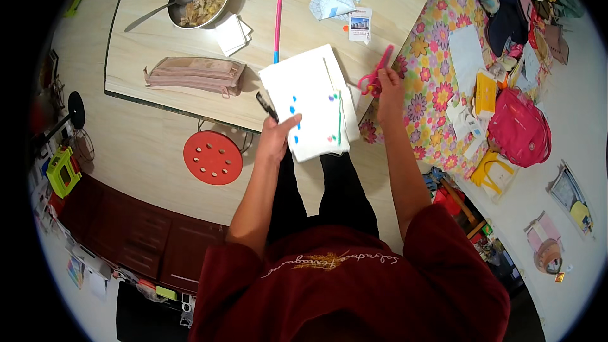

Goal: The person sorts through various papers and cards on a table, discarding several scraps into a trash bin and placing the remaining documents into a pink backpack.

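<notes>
White papers (312, 111), bearing small blue marks and a thin green line, cover part of the tabletop's (142, 41) near edge beside its near right corner; whether they rest on the wood or are held just above it, I cannot tell. The sheets could slide apart or tip over that edge if the left hand (275, 137) loosened, since it seems to be their only grip. A black pen (266, 105) pokes out beside that hand; if merely tucked between the fingers, it might drop when they shift. The pink scissors (384, 58) could fall past the right edge onto the flowered cloth (419, 111) if the pinch slipped, and a careless swing inward might bring the blades against the papers. The pink-and-blue marker (278, 28), near the papers' far side, could roll if nudged.

The left forearm slants up and inward, the hand clamped on the papers' left side with the thumb laid across the top sheet. The right arm reaches forward, nearly straight, its hand (389, 88) grasping the scissors by the tabletop's right edge, blades directed away from the body.
</notes>
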